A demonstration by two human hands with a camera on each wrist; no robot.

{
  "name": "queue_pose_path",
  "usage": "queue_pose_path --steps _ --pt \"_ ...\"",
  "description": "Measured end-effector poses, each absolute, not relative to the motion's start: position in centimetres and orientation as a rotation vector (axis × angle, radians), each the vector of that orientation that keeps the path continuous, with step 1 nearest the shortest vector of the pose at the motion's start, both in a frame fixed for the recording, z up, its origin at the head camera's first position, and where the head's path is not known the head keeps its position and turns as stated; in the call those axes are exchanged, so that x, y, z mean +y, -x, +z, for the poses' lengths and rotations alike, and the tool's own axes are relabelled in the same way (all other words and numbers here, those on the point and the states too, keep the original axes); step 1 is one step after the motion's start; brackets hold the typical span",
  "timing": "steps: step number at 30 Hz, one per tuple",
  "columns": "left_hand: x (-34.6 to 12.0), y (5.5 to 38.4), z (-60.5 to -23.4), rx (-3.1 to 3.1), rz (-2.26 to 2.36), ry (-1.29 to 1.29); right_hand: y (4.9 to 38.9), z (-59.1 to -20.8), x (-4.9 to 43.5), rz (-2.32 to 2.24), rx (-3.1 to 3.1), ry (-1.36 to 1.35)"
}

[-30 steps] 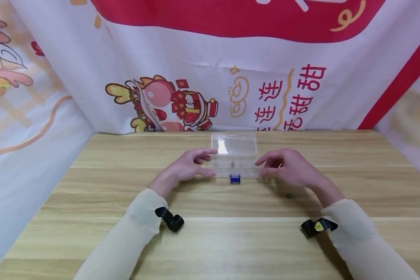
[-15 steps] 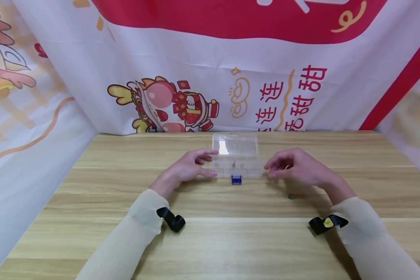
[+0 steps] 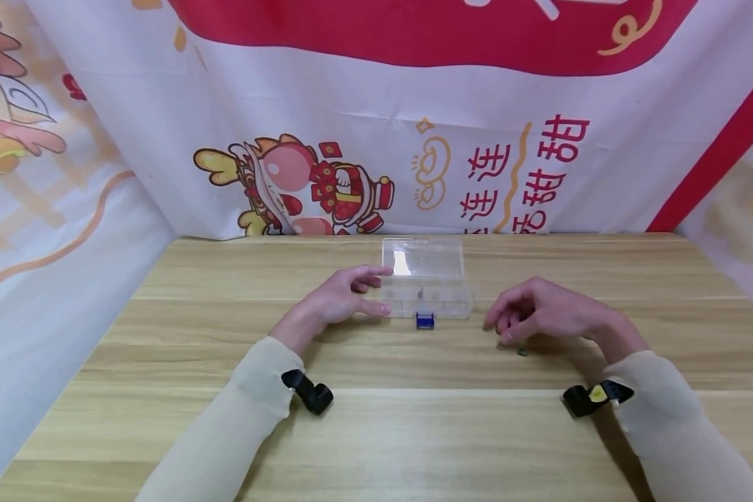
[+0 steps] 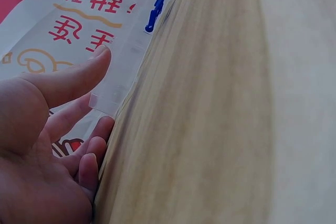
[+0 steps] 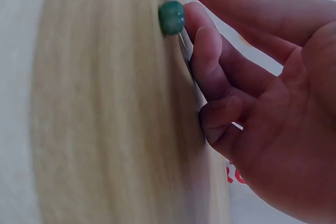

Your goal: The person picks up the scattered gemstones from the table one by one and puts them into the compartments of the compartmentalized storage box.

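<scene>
A clear plastic compartment box [image 3: 439,307] stands at the back of the table with its lid [image 3: 429,256] raised. A blue latch [image 3: 424,321] sits at its front, and a small greyish thing [image 3: 420,293] shows in one compartment. My left hand [image 3: 341,296] is at the box's left side, thumb by the front corner and index finger near the hinge. To the right of the box, my right hand [image 3: 546,310] is low over the table, fingers loosely bent, thumb and index apart. Close by its thumb lies a green bead [image 5: 171,18]; a tiny pale thing [image 3: 499,346] shows beside it.
The wood-grain table [image 3: 376,439] runs back to a printed cloth [image 3: 351,97]. More cloth [image 3: 69,230] hangs along the left side. Both wrists carry a black strapped camera [image 3: 314,397].
My right hand has moved from the box's right edge rightward and down toward the green bead. The left hand keeps its place at the box.
</scene>
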State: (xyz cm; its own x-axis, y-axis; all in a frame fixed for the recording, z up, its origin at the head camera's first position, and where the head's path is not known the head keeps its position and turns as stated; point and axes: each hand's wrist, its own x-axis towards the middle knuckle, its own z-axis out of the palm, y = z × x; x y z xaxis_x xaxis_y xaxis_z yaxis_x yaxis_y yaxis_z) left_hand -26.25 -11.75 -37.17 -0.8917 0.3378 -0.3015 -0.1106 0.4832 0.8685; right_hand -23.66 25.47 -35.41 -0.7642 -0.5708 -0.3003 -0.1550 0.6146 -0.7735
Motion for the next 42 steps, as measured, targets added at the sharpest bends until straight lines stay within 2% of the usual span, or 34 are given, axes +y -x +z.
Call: queue_pose_path --steps 23,42 --pt "-11.9 26.0 -37.1 2.298 1.391 -0.222 23.5 -35.6 24.8 -0.989 2.278 0.529" --pt "-11.9 26.0 -37.2 2.298 1.401 -0.227 23.2 -35.0 24.0 -0.902 2.336 0.617"
